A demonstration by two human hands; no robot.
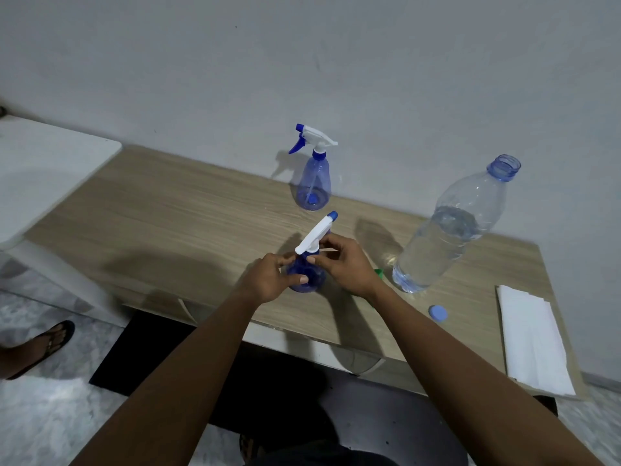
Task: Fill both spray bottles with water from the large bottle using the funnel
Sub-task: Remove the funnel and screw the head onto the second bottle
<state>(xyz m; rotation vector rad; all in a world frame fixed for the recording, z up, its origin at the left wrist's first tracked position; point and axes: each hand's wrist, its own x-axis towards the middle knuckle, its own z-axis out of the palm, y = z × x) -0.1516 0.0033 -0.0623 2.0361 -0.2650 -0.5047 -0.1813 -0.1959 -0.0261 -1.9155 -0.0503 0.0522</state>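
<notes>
A blue spray bottle [307, 280] stands near the front of the wooden table [168, 213]. My left hand [268, 277] grips its body. My right hand [346, 264] holds the collar of its white spray head [316, 233], which points away to the right. A second blue spray bottle [314, 183] with its spray head on stands further back by the wall. The large clear bottle [447, 230], uncapped and partly full of water, stands to the right. A sliver of the green funnel [379, 272] shows behind my right wrist.
The blue bottle cap [438, 313] lies near the table's front edge. A folded white paper towel [534, 341] lies at the right end. A white plastic table [43, 169] stands to the left. A sandalled foot [40, 344] rests on the floor at the left.
</notes>
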